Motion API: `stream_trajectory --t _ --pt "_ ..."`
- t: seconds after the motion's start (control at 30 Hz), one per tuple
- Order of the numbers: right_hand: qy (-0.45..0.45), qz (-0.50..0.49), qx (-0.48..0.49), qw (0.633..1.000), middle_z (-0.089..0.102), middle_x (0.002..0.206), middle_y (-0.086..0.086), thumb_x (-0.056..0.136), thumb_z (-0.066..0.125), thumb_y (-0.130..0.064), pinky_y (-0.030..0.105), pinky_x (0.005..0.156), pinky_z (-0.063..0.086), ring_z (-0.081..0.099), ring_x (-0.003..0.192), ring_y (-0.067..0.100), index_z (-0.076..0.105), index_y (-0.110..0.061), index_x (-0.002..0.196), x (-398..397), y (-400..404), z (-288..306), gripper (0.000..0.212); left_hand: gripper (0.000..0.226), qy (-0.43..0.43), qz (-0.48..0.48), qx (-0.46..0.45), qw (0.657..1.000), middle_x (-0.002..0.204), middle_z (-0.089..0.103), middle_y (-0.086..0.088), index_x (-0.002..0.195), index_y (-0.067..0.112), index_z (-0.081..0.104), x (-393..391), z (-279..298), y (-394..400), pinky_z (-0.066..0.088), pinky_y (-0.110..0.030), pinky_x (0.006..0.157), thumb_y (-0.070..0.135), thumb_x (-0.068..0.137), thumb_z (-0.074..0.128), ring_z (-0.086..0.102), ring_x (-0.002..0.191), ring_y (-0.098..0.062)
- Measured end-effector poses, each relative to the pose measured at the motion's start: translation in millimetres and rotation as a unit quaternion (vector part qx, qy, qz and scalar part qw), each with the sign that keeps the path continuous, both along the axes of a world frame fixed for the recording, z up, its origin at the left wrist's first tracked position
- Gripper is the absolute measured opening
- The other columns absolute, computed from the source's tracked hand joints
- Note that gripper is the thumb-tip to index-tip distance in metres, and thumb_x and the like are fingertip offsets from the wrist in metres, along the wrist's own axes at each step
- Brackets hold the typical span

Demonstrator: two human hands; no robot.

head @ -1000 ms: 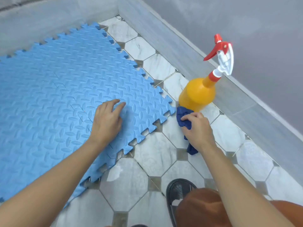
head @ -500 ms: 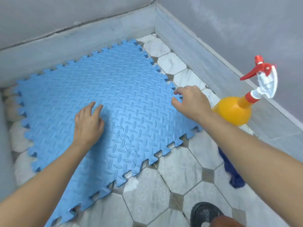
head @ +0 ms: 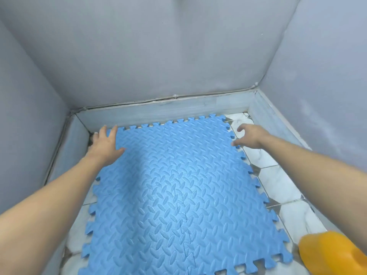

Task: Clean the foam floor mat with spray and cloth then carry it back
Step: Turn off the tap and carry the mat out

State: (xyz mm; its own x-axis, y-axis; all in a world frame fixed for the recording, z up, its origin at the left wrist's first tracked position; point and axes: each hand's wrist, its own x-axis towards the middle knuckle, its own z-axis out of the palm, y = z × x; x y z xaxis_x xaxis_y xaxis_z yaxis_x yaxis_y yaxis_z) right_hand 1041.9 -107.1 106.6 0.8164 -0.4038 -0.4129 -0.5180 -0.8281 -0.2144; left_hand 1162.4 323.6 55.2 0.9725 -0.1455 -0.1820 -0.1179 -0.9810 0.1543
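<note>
Both your arms reach fwd, well apart, toward the far end of the blue foam mat (head: 174,191); your left hand (head: 105,144) lies palm down at the mat's far-left corner, fingers spread and pointing away from you, thumb out to the right over the foam, fingertips at the toothed edge near the baseboard (head: 158,112); its grip is released, flat on the mat, closing on nothing; your right hand (head: 248,135) is over the mat's far-right edge, wrist bent, fingers loosely curled and splayed, thumb down near the edge teeth; can't tell if it touches the foam; its grip is also released, nothing in it; the mat lies flat on the tiled floor (head: 278,181) in a narrow alcove, far edge just beside the baseboard, left edge near the left wall (head: 25,126); it's made of interlocking squares w/ a raised leaf-like tread, a seam running down the middle, jigsaw teeth all round the border; surface looks even in colour, a soft shadow across the left-centre part; white marbled tiles w/ grey insets show along the right side and a strip on the left; the orange spray bottle (head: 333,253) sits at bottom right, only its body in view, just beside the mat's near-right corner.
</note>
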Motion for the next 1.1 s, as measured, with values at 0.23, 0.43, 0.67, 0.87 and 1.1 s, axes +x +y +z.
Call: stream_trajectory --t 0.23,0.43,0.67,0.87,1.1 --pt "0.04 -0.107 0.095 0.989 0.051 0.135 0.014 0.063 0.084 -0.055 0.041 0.099 0.045 0.05 0.125 0.033 0.034 -0.01 0.141 -23.6 -19.4 -124.1 0.104 0.108 0.14 0.075 0.006 0.987 0.155 0.019 -0.022 0.152 0.015 -0.014 28.7 -19.7 22.6 0.032 -0.045 0.111 0.047 0.085 0.064 0.028 0.14 -0.036" --pt "-0.044 -0.177 0.145 0.972 0.045 0.142 0.016 0.056 0.095 -0.034 0.043 0.102 0.042 0.048 0.128 0.034 0.03 -0.01 0.146 -13.1 -25.4 -144.5 0.114 0.105 0.189 0.234 -0.077 0.951 0.157 0.02 -0.017 0.15 0.0 -0.01 -6.7 -76.4 40.4 0.026 -0.035 0.115 0.05 0.088 0.058 0.027 0.143 -0.032" --pt "-0.071 -0.271 0.262 0.923 0.062 0.093 0.009 0.061 0.084 -0.058 0.036 0.073 0.049 0.061 0.083 0.028 0.063 -0.004 0.098 -2.6 -39.3 -120.2 0.069 0.095 0.141 0.402 -0.294 0.856 0.134 0.055 -0.015 0.136 0.004 0.046 -21.2 -109.7 60.5 0.045 -0.043 0.101 0.064 0.064 0.064 0.055 0.118 -0.034" --pt "-0.146 -0.259 0.28 0.913 0.042 0.048 -0.003 0.079 0.073 -0.051 0.028 0.049 0.028 0.041 0.045 0.016 0.045 -0.014 0.062 -11.1 -32.3 -88.3 0.049 0.052 0.1 0.411 -0.38 0.822 0.129 0.056 -0.013 0.128 0.004 0.053 -24.4 -76.9 51.2 0.041 -0.035 0.095 0.039 0.09 0.061 0.055 0.115 -0.031" --pt "-0.284 -0.245 0.26 0.89 0.063 0.114 0.003 0.069 0.08 -0.056 0.036 0.085 0.04 0.059 0.108 0.024 0.056 -0.008 0.098 -3.8 -34.9 -26.3 0.061 0.051 -0.067 0.363 -0.426 0.826 0.052 0.033 -0.001 0.054 0.02 0.03 -10.7 6.3 34.7 0.024 -0.033 0.053 0.044 0.086 0.06 0.032 0.05 -0.02"
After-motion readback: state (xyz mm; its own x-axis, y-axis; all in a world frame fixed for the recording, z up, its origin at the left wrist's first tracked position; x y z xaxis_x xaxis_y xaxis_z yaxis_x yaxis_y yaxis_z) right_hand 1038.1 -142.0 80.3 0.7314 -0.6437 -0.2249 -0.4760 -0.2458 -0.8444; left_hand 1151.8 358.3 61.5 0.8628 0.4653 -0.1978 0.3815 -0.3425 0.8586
